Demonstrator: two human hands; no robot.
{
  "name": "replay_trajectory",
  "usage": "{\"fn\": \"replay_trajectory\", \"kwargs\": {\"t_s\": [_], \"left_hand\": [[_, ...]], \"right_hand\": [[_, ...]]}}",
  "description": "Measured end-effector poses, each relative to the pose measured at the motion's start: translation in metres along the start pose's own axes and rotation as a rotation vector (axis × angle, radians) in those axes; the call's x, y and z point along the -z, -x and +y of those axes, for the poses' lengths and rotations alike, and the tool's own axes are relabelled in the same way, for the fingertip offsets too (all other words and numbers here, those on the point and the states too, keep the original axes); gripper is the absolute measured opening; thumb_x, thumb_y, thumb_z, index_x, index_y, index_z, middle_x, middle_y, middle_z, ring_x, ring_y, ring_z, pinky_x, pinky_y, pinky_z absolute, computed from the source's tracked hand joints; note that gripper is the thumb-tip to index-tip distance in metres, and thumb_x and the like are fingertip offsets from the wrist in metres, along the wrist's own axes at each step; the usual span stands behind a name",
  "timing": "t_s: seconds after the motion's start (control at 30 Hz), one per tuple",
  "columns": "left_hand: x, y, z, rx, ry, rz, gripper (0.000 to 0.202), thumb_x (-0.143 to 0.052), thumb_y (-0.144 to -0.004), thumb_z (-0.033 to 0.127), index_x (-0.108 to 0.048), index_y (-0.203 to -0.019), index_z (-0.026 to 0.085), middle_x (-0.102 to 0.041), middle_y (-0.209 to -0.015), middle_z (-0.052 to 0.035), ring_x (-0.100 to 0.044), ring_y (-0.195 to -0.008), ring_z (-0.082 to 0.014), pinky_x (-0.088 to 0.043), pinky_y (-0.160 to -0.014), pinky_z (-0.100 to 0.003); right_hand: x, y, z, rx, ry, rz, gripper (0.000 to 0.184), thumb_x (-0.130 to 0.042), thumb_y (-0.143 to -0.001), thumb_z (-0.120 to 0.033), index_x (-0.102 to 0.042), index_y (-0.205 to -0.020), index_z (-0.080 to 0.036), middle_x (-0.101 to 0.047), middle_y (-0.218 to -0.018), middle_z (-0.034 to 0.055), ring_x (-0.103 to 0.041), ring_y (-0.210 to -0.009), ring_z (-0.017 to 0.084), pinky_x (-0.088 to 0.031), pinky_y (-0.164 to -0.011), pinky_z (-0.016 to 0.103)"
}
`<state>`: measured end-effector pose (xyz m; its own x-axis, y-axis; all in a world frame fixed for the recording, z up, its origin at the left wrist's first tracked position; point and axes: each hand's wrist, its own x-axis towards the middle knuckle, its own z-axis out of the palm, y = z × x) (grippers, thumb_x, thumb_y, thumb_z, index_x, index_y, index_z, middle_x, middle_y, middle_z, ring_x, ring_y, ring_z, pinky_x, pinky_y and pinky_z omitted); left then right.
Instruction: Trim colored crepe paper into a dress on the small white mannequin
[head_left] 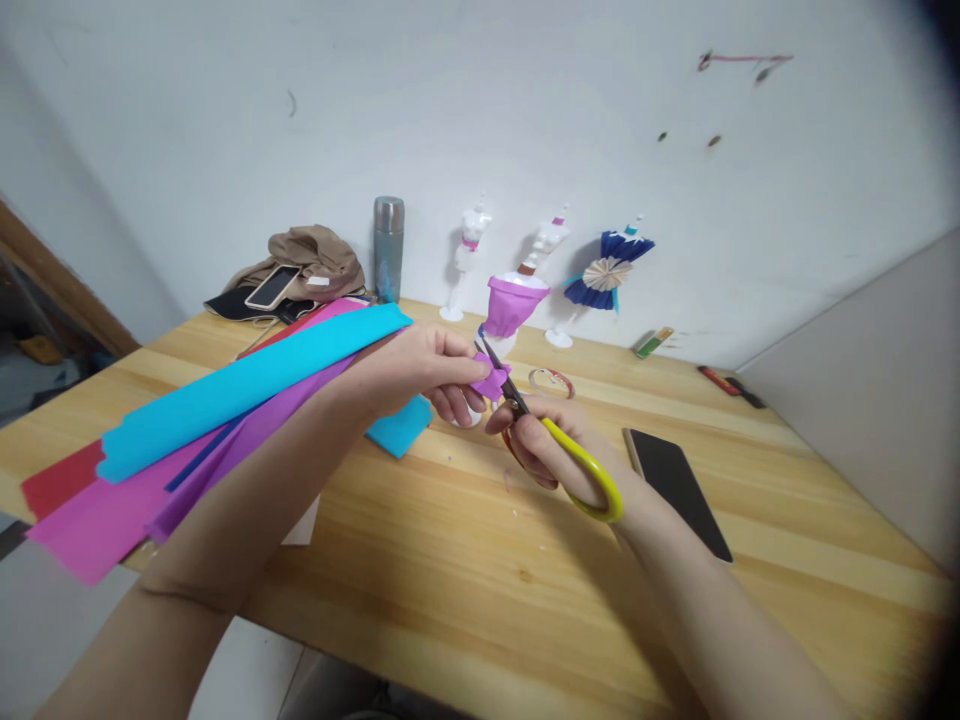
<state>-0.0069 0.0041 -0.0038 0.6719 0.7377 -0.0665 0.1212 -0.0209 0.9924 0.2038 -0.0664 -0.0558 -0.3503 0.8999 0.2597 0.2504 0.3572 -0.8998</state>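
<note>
My left hand (431, 372) pinches a small piece of purple crepe paper (491, 382) above the wooden table (465, 560). My right hand (551, 452) grips scissors (559, 450) with yellow handles, fingers through the loops. The dark blades point up and left and meet the purple piece. Just behind the hands stands a small figure with a purple paper skirt (512, 303).
Long crepe paper rolls, blue (247, 390), purple (225, 455) and red, lie across the table's left side. A black phone (677, 490) lies right of my right hand. At the back stand a metal flask (388, 248), a brown bag with a phone (300, 265), more doll figures (607, 270), a tape ring (551, 381).
</note>
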Motion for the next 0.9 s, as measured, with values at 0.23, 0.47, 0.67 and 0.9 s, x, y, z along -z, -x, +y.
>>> {"fn": "replay_trajectory", "kwargs": {"t_s": [0.23,0.47,0.67,0.9], "left_hand": [[0.0011,-0.0017,0.0001,-0.008,0.003,0.016,0.024,-0.074,-0.09,0.028,-0.075,-0.07,0.015,-0.075,-0.062,-0.0046,-0.071,-0.053,-0.0134,-0.055,-0.054,-0.02],[-0.0017,-0.0023,-0.0003,0.006,-0.015,0.007,0.026,-0.071,-0.091,0.024,-0.074,-0.066,0.016,-0.074,-0.06,-0.0048,-0.071,-0.052,-0.0142,-0.056,-0.053,-0.021],[-0.0018,-0.0023,0.0003,0.022,-0.049,0.005,0.027,-0.069,-0.091,0.023,-0.075,-0.065,0.016,-0.07,-0.053,-0.0034,-0.07,-0.051,-0.0148,-0.056,-0.053,-0.021],[-0.0016,-0.0035,-0.0008,0.024,-0.059,0.005,0.026,-0.071,-0.09,0.025,-0.074,-0.067,0.015,-0.072,-0.057,-0.0054,-0.072,-0.054,-0.0158,-0.058,-0.055,-0.023]], "right_hand": [[-0.0001,0.0034,-0.0011,-0.019,-0.008,-0.017,0.067,-0.053,-0.096,-0.086,-0.051,-0.07,-0.024,-0.041,-0.052,-0.0067,-0.036,-0.045,0.011,-0.027,-0.045,0.027],[0.001,0.0031,-0.0009,0.001,0.023,-0.021,0.066,-0.052,-0.095,-0.087,-0.048,-0.073,-0.025,-0.041,-0.057,-0.0057,-0.037,-0.05,0.013,-0.029,-0.048,0.029],[0.0017,0.0022,-0.0019,0.038,0.051,-0.04,0.062,-0.052,-0.098,-0.083,-0.051,-0.076,-0.025,-0.041,-0.061,-0.005,-0.037,-0.053,0.014,-0.028,-0.051,0.03],[0.0009,0.0007,-0.0008,0.05,0.053,-0.013,0.061,-0.051,-0.099,-0.081,-0.047,-0.073,-0.026,-0.04,-0.06,-0.0049,-0.036,-0.054,0.014,-0.028,-0.051,0.03]]}}
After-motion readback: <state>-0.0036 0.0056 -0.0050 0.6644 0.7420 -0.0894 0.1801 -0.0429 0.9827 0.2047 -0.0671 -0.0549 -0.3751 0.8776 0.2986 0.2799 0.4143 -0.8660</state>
